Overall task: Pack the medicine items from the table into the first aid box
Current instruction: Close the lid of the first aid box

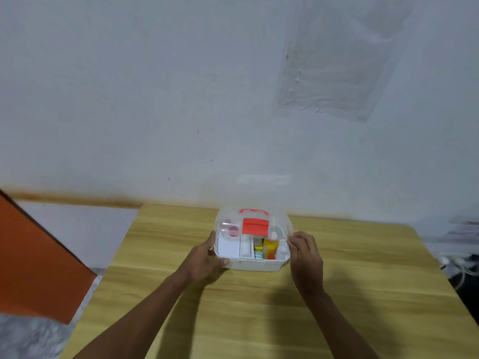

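A white first aid box [255,265] stands near the far middle of the wooden table [259,307]. Its clear lid [281,226], with a red handle and red latch, is raised and tilted over the back. Inside the compartments I see white packets, a yellow bottle [270,246], a teal-striped item and small white bottles. My left hand [207,257] grips the box's left front corner. The lid's right edge is pinched between the fingers of my right hand [304,251].
A white wall rises right behind the table. An orange panel [39,255] stands to the left beside the table. White cables and clutter [458,244] lie off the table's right edge.
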